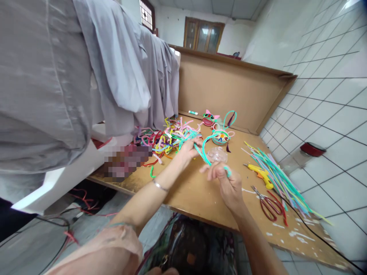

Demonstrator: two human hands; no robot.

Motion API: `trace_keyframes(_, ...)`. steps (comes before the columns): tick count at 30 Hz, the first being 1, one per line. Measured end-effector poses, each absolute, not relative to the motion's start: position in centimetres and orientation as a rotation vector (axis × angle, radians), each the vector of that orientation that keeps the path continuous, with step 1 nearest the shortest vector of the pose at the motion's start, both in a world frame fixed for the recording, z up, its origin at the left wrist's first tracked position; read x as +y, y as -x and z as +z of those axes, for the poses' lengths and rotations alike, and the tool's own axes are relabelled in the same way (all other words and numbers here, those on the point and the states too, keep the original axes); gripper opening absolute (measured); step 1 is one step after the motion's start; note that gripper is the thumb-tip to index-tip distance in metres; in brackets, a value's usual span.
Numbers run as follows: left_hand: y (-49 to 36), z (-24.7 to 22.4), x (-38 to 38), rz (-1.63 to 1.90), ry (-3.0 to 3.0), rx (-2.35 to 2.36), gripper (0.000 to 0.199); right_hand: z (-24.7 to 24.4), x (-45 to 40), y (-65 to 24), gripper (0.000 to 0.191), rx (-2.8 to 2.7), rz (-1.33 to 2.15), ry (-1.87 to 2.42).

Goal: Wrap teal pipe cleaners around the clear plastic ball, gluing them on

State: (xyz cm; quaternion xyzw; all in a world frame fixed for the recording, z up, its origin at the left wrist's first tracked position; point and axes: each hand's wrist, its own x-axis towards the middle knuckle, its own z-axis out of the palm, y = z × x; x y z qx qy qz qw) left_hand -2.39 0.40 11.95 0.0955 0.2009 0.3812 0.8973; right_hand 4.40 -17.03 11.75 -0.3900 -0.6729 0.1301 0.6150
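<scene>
Up close, we see the right hand [230,188] curled round a fuzzy turquoise pipe cleaner [205,160], which bends above the brown tabletop [197,194]. Red-handled metal scissors [262,196] and a yellow plastic glue gun [266,178] lie off to its right. Farther out, we watch the left hand [189,149] pinching the strand beside a multicoloured fuzzy heap [163,141], two animal-faced ornaments [220,141] beyond.

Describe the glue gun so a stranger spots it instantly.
On the brown tabletop, look right of the person's right hand, toward the tiled wall. Beside a spread of thin sticks, beyond the red scissors, lies the glue gun: the only pistol shape there, yellow with an orange trigger.
</scene>
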Motion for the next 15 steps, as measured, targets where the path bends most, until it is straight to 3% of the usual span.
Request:
trace_keyframes(4, 3.0, 11.2, 3.6, 0.874, -0.147, 0.473, 0.035, 14.2, -21.7, -3.9, 0.04, -1.086, 0.411, 0.776)
trace_keyframes(10, 3.8, 10.3, 2.3, 0.876, -0.156, 0.498, 0.024, 16.9, -25.1, -5.6, 0.009, -0.898, 0.038, 0.897)
trace_keyframes(15, 4.7, 10.5, -0.5, 0.772, -0.259, 0.434, 0.023, 16.7, -23.1, -9.2, 0.035, -0.934, -0.053, 0.987)
